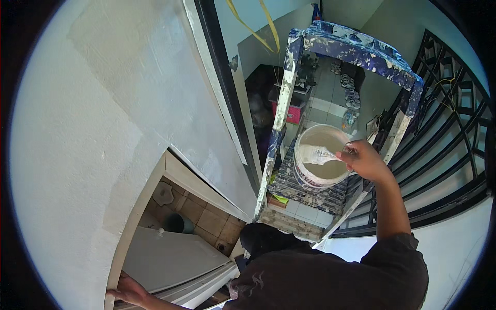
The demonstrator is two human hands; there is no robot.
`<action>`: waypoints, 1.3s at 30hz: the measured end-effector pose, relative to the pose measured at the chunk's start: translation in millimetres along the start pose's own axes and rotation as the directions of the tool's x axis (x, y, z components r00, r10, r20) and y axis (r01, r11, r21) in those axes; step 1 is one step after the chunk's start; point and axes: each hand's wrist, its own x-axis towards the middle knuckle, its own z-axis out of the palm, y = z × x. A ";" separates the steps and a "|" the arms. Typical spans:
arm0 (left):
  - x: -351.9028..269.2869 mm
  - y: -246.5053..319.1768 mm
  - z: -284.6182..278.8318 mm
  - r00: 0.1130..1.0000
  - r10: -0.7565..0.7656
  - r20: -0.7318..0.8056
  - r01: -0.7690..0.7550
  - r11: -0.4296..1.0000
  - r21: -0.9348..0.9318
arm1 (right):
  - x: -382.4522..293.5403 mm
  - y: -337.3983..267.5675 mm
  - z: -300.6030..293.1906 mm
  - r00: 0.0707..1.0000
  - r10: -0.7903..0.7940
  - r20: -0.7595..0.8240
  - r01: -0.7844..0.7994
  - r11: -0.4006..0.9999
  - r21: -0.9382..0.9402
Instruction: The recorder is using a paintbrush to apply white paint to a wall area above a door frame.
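Observation:
My right hand [360, 159] holds a paintbrush [316, 154] by its handle over a white plastic bucket [321, 184]. The brush's head is coated in off-white paint and lies across the bucket's mouth. Pale liquid shows inside. The bucket stands on the paint-spattered platform [310, 199] of a stepladder, whose blue and white frame [356, 56] rises around it. At the lower left my left hand [131, 289] grips the edge of a door frame [135, 209]. Part of that hand's fingers is hidden. Patches of different shades mark the white wall [97, 116] above the doorway.
Black metal bars [449, 128] curve along the right side. Past the ladder, shoes [350, 91], a plastic bottle [349, 120] and a pink box [293, 113] stand low down. Through the doorway are a grey door [174, 257], a dark bucket [178, 223] and a tiled floor [201, 211]. A yellow strap [273, 29] hangs at the top.

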 end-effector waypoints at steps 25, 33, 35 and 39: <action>-5.1 3.0 11.3 1.000 0.001 -0.003 -0.001 1.000 0.018 | -35.0 36.8 31.4 0.799 -0.423 -0.427 0.265 0.885 -0.383; -0.3 3.8 2.4 0.999 -0.020 -0.034 0.019 1.000 -0.024 | -37.8 43.4 49.8 0.825 -0.312 -0.471 0.180 0.935 -0.304; 1.3 4.4 -5.5 1.000 -0.019 0.003 0.019 1.000 -0.017 | -37.5 44.3 56.3 0.837 -0.221 -0.500 0.196 0.975 -0.103; 3.8 3.5 -14.7 0.999 0.022 0.042 -0.022 1.000 -0.011 | -42.0 41.2 70.5 0.876 -0.135 -0.463 0.236 0.957 0.166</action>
